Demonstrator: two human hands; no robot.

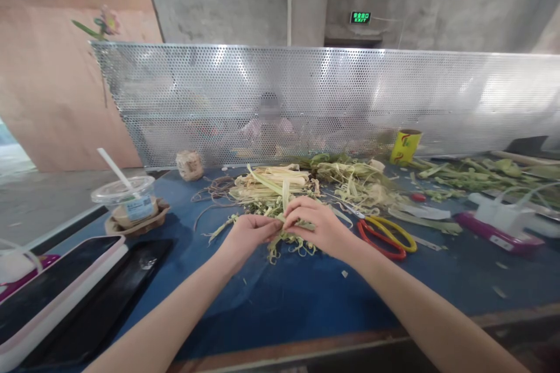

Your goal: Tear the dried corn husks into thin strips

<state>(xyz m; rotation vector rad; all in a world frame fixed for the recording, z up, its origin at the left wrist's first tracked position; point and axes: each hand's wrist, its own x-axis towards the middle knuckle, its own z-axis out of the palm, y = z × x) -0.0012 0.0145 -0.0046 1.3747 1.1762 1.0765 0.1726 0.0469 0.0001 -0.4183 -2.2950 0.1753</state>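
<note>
My left hand (251,236) and my right hand (315,224) meet above the middle of the blue table. Both have thumb and fingers pinched together on a pale green husk strip (286,189), which stands up between them. The exact grip is partly hidden behind the fingers. Curled green shreds (273,250) lie beneath and around the hands. Just beyond is a flat bundle of pale yellow husk strips (273,178). Scissors (396,237) with one red and one yellow handle lie to the right of my right hand.
A lidded drink cup (135,207) with a straw stands at left, near a phone (61,285) and a black slab (109,297). Purple-and-white power strip (499,233), yellow can (405,147) and more plant strips (472,175) are right. A perforated metal screen (196,87) closes the back; a person sits behind it.
</note>
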